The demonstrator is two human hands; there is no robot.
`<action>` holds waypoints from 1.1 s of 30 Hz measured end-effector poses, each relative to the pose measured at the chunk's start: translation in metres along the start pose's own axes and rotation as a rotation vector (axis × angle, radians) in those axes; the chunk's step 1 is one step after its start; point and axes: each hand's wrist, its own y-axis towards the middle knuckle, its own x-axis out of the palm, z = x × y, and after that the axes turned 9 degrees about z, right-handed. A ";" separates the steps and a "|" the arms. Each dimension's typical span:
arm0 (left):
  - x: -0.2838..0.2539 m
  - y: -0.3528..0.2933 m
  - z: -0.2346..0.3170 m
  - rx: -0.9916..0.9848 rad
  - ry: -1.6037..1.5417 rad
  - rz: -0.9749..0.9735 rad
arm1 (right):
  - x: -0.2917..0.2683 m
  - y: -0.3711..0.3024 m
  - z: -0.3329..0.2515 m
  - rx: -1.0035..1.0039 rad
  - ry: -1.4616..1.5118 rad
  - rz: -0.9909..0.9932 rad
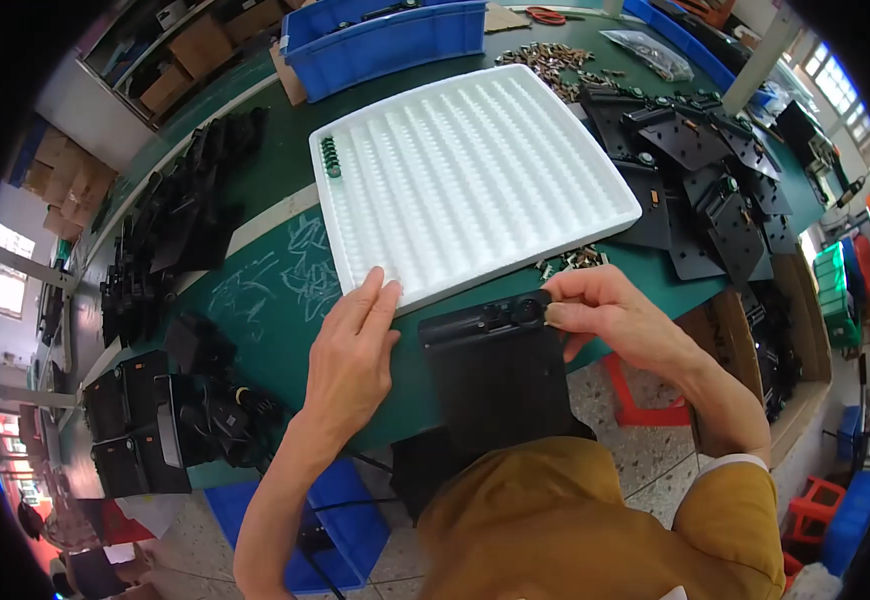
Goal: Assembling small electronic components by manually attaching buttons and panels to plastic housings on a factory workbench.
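Observation:
A flat black panel (pixel 495 385) with a thick bar along its far edge lies at the near edge of the green table, close to my body. Round fittings sit on the bar's right half. At that right end my right hand (pixel 605 318) pinches, its thumb and fingers closed on the bar. Whether a small piece is also between the fingertips I cannot make out. My left hand (pixel 355 345) holds nothing; its fingers stretch out by the near left corner of a white foam tray (pixel 475 170). A short row of green cylinders (pixel 330 158) stands in the tray's left side.
Similar black panels (pixel 700 190) pile up at the right. Small metallic pieces (pixel 545 68) lie loose behind the tray, more (pixel 575 262) before it. A blue bin (pixel 385 45) stands at the back. Black parts (pixel 180 200) line the left; a cardboard box (pixel 805 380) sits right.

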 end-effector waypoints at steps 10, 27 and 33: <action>-0.006 0.000 0.012 -0.005 -0.012 0.046 | 0.021 0.018 0.015 0.014 -0.120 0.004; -0.007 0.000 0.017 0.037 0.030 -0.087 | 0.026 0.034 0.013 0.031 -0.124 0.046; -0.005 0.000 0.017 0.028 0.046 -0.075 | 0.038 0.031 0.015 -0.090 -0.277 0.120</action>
